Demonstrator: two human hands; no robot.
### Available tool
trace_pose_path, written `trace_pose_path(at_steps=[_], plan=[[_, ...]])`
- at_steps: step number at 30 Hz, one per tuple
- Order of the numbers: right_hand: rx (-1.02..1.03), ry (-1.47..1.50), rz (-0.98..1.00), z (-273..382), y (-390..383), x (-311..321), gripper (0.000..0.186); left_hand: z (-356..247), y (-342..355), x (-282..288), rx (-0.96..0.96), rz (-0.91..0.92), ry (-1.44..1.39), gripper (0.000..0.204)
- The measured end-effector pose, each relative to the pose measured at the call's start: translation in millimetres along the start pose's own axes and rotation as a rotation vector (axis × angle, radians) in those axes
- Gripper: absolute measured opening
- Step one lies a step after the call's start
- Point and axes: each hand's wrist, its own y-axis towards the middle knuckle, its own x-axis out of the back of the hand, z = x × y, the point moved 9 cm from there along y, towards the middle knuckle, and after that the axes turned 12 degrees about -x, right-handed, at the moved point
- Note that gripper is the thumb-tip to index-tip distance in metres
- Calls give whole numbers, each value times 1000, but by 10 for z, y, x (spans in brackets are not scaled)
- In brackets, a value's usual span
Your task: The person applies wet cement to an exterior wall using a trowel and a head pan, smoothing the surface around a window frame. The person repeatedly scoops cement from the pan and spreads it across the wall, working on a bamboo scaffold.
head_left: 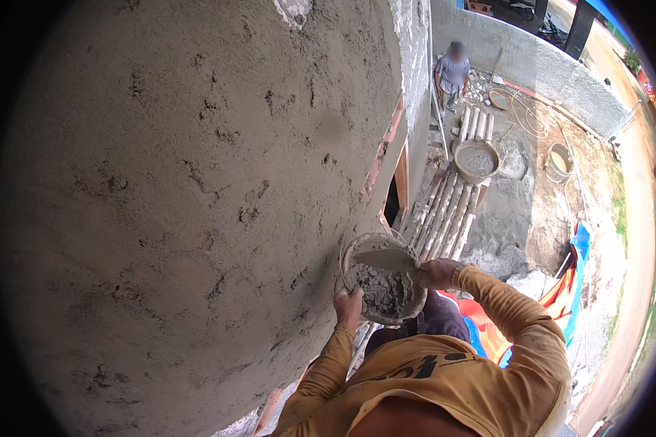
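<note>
A bucket [364,315] of grey, lumpy mortar [386,293] is in front of my body, close to the rough plastered wall. My left hand [348,306] is closed on the bucket's left rim. In my right hand [436,274], at the bucket's right side, is a trowel, its mortar-coated blade [381,258] lying flat across the upper part of the bucket's mouth.
The plastered wall [182,204] fills the left side, with an opening [395,193] beside me. Below lie bamboo poles [444,211], a tub [477,175] of grey mix, a bucket [557,167] and coloured tarpaulin [565,298]. A person [452,76] stands near the boundary wall [517,58].
</note>
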Motion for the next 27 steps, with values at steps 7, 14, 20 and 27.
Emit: trace_pose_path(at_steps=[7, 14, 20, 27], plan=[[-160, -415, 5, -521, 667, -1272, 26, -538, 330, -276, -297, 206, 102, 31], [-312, -309, -274, -823, 401, -144, 22, -1070, 360, -374, -465, 349, 36, 25], [-355, 505, 358, -627, 273, -1368, 30, -1181, 388, -503, -443, 396, 18, 16], [-103, 1072, 389, -129, -12, -1301, 16, -763, 442, -214, -305, 254, -178, 17]])
